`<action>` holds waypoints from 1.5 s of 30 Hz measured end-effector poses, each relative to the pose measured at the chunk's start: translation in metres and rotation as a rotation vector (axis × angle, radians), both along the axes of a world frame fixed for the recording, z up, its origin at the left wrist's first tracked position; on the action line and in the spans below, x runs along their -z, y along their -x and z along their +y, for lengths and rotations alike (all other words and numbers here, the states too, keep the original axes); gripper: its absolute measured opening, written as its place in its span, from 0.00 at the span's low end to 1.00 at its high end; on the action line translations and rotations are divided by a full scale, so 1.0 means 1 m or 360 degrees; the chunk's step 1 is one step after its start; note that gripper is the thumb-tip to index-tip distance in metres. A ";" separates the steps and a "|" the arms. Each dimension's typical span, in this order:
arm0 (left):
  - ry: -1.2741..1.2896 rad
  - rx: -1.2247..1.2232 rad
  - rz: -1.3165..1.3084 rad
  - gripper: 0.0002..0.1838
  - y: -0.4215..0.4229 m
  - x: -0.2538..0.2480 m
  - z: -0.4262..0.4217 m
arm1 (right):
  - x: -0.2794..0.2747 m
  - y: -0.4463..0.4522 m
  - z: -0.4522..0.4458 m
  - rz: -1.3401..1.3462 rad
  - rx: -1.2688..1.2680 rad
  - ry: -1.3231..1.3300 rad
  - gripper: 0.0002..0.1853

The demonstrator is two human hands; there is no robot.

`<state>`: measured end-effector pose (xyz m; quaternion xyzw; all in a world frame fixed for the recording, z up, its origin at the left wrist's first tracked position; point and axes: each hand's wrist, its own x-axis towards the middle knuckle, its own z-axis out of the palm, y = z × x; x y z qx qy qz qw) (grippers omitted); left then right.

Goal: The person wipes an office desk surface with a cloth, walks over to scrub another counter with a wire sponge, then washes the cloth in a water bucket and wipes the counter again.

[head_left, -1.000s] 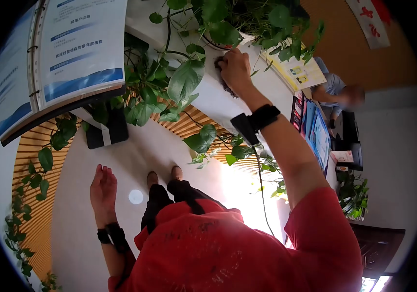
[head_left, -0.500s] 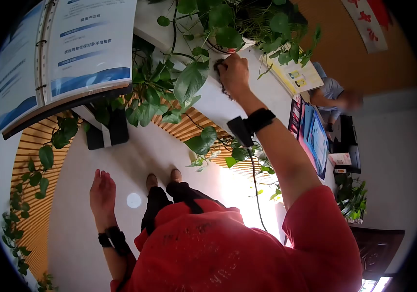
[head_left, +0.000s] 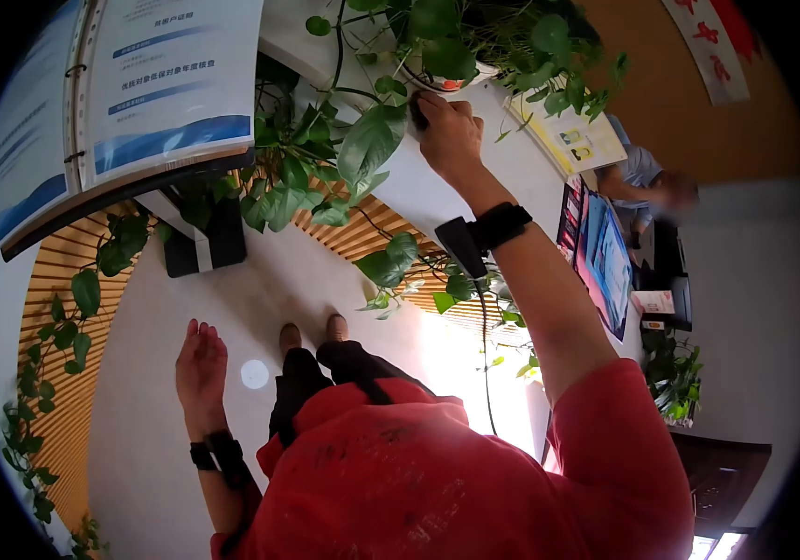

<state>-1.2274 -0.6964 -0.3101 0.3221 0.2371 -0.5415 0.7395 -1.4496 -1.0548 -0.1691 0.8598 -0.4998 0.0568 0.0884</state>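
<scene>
My right hand (head_left: 451, 138) rests on the white counter (head_left: 409, 182), its fingers closed on a dark cloth (head_left: 418, 112), most of which is hidden. Just above that hand stands a plant pot (head_left: 474, 75) with leafy green vines. A large green leaf (head_left: 372, 145) hangs to the left of the hand. My left hand (head_left: 201, 364) hangs low over the floor, palm up with fingers loosely curled and apart, holding nothing.
An open ring binder (head_left: 166, 112) on a stand is at the upper left. A yellow booklet (head_left: 572, 135) and a screen (head_left: 605, 252) lie to the right. Beyond them is a person's arm (head_left: 628, 177). Vines trail over the slatted counter front (head_left: 362, 224).
My right hand has moved slightly up towards the pot, and less of the dark cloth shows beneath it. My left hand has barely moved.
</scene>
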 end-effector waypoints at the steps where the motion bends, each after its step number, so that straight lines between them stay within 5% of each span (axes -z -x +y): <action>1: 0.0029 0.0027 0.0018 0.15 0.000 -0.003 -0.004 | -0.003 0.003 0.002 -0.0018 -0.0016 -0.0025 0.20; 31: -0.0011 0.0035 -0.0065 0.12 0.018 -0.009 -0.024 | 0.008 0.012 0.011 -0.0348 -0.0337 0.0086 0.19; 45: -0.0021 0.0059 -0.0107 0.13 0.026 -0.018 -0.047 | 0.016 0.057 0.002 -0.0275 -0.0163 0.0182 0.18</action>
